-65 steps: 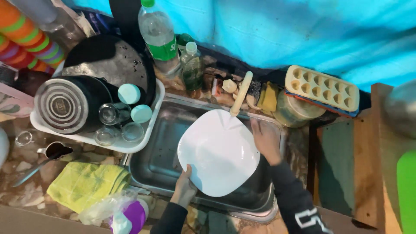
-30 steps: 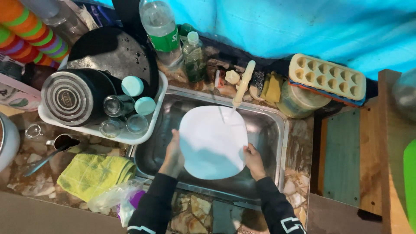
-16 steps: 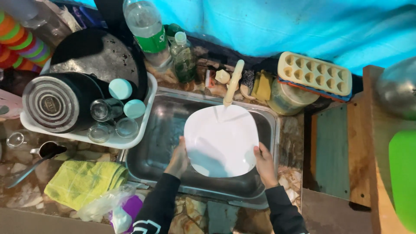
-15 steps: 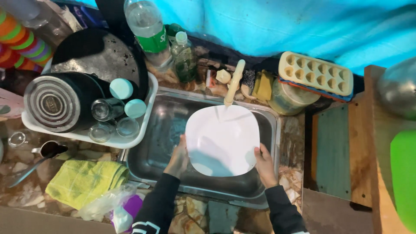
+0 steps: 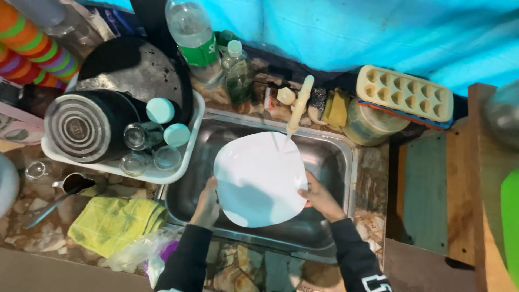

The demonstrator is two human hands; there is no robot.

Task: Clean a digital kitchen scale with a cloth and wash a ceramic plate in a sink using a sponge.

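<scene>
Two hands pinch white plate (image 5: 259, 181) edges: left hand (image 5: 207, 203), right hand (image 5: 320, 199); plate face-up, roughly level, over sink (image 5: 346, 162) centre.

White square plate (image 5: 260, 178) over steel sink (image 5: 335, 162), left hand (image 5: 207, 203) and right hand (image 5: 320, 199) at its edges.

Blue-tinted, fairly dim light; the white plate (image 5: 260, 179) glares softly, and edges look perhaps slightly warped.
</scene>
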